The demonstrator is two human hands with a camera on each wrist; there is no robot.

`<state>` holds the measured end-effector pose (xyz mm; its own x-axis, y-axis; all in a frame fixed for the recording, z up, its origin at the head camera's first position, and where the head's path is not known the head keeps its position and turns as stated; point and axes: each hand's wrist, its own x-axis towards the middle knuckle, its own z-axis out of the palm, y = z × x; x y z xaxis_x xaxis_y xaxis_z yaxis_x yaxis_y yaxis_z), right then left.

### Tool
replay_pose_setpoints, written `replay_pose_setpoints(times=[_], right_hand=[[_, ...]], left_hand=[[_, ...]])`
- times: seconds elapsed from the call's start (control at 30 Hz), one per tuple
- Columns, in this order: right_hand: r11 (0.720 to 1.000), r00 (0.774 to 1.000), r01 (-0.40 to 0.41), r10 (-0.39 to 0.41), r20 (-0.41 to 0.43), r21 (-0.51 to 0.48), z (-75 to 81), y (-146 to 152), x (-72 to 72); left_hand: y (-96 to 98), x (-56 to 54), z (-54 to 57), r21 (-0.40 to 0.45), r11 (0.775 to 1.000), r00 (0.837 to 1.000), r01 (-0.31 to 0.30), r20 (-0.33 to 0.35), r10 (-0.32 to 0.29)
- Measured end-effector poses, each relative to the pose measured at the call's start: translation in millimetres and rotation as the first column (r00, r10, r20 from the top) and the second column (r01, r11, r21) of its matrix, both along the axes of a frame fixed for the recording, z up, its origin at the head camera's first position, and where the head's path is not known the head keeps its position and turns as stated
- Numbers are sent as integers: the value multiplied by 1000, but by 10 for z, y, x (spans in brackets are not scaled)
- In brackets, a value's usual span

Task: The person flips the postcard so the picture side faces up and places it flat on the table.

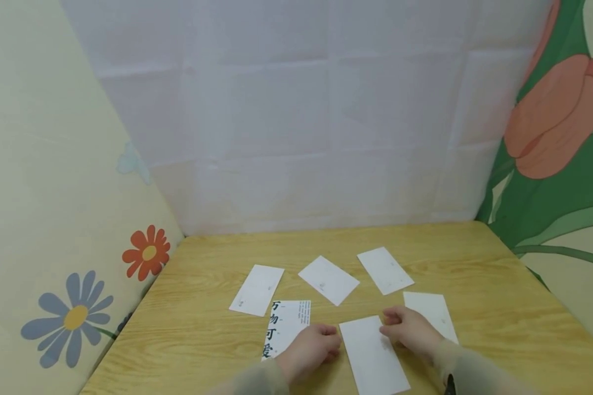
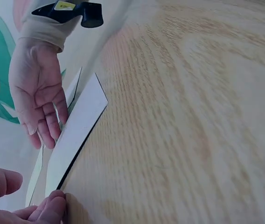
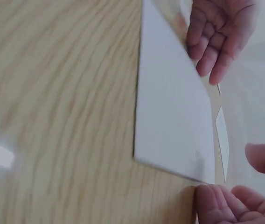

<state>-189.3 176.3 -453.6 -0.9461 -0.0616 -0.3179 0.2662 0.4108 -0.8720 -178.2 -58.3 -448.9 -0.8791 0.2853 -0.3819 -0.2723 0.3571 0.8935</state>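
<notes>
A plain white card (image 1: pixel 373 356) lies on the table between my two hands. My left hand (image 1: pixel 312 351) is at the card's left edge, fingers loosely bent, and it overlaps a white card with large dark characters (image 1: pixel 289 323). In the left wrist view, my left fingertips (image 2: pixel 53 207) are right at the plain card's edge, the thumb raised apart from them. On the other side, my right hand (image 1: pixel 415 332) has its fingertips by the upper right edge. The right wrist view shows those fingers (image 3: pixel 212 205) against the card's side, with the thumb held away.
Farther back lie white cards with small faint marks: one at left (image 1: pixel 257 291), one in the middle (image 1: pixel 329 280), one at right (image 1: pixel 385 270). Another card (image 1: pixel 432 310) is partly behind my right hand. A white cloth (image 1: pixel 326 120) hangs behind the wooden table (image 1: pixel 188 329).
</notes>
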Motion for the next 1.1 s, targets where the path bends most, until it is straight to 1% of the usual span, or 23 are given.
replay_pose_setpoints(times=[0.03,0.13,0.2,0.27,0.37,0.5,0.6,0.8,0.9,1.1], right_hand=[[999,999,21,-20,28,-46,-1,-6,2],[987,994,68,-54,94,-145,0,-28,2],[977,989,94,-70,129,-193,-2,-43,2],[970,986,112,-82,144,-214,-4,-55,1],[966,984,123,-89,152,-226,-15,-60,0],[963,984,128,-95,149,-237,-16,-66,10],[961,985,132,-98,145,-244,-16,-73,19],[957,987,129,-98,130,-261,-17,-90,25],[956,989,118,-87,123,-267,-24,-90,26],[964,991,110,-87,105,-241,-36,-83,23]], left_hand=[[11,-10,2,10,1000,1000,-2,12,2],[32,-35,-2,38,999,999,-13,38,11],[35,-50,-9,57,998,998,-30,58,26],[32,-70,-25,72,996,995,-54,85,48],[36,-95,-54,64,996,993,-69,95,63],[61,-103,-91,51,996,996,-69,69,65],[81,-97,-101,56,996,996,-75,56,71],[111,-76,-123,105,991,995,-85,67,78],[115,-65,-132,115,988,993,-104,73,96],[96,-61,-117,137,982,991,-127,64,119]])
